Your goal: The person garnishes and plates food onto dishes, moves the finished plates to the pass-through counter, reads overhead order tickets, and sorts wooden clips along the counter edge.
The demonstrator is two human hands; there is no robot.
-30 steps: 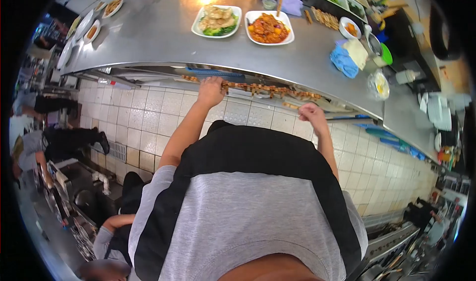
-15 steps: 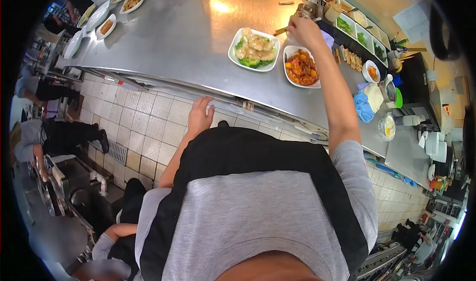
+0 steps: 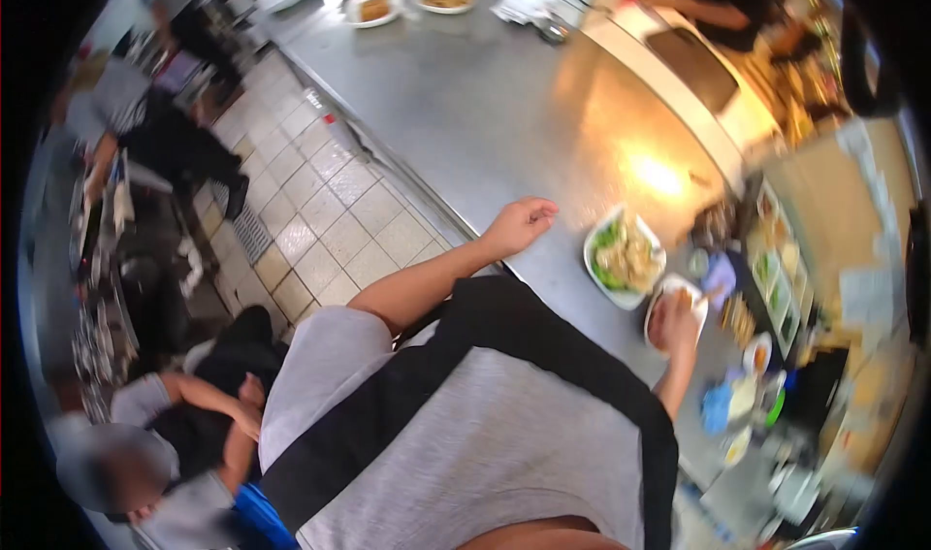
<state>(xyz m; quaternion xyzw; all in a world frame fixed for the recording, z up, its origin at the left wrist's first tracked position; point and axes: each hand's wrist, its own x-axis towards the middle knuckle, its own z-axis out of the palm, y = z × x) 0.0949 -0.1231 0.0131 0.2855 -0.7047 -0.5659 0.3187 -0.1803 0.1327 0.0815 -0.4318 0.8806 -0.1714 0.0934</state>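
On the shiny steel worktop (image 3: pixel 465 84), the right hand (image 3: pixel 679 324) partly covers a white dish of reddish food (image 3: pixel 663 306), its grip unclear. The left hand (image 3: pixel 521 228) is loosely half-open; pale square floor tiles (image 3: pixel 325 215) lie alongside.

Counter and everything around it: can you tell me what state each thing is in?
Left hand: held up, fingers loosely curled, nothing visible in it.
Right hand: at the red dish; grip hidden.
Red dish: filled, uncovered, partly hidden by the hand.
Greens plate: filled, uncovered.
Counter: shiny, lit brightly at one spot.
Blue cloth: crumpled.
White cloth: crumpled.
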